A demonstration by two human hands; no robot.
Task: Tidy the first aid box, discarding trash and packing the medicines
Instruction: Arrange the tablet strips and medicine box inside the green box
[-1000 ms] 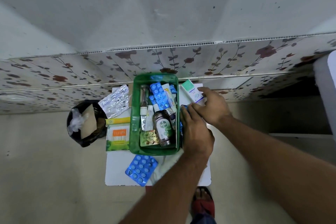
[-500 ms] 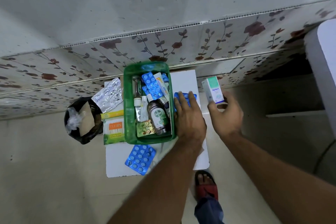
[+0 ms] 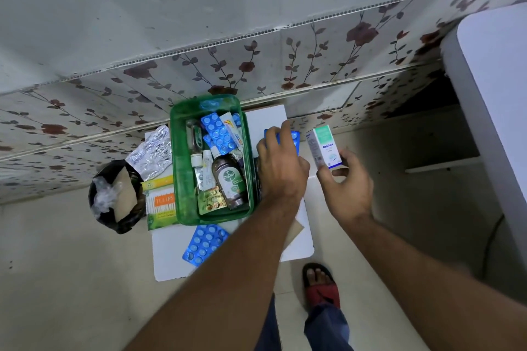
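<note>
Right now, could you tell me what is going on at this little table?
A person is sorting medicines around a green box on a small white table. The right hand holds a small white and green carton up beside the table. The left hand rests on a blue blister pack lying right of the box. A black trash bag sits to the left.

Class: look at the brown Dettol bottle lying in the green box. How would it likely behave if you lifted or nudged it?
The Dettol bottle looks rigid, so it probably won't flex. It appears to hold dark liquid, so likely heavy for its size. Lying on its side among loose packets in the green box, its rounded body may roll if nudged.
</note>
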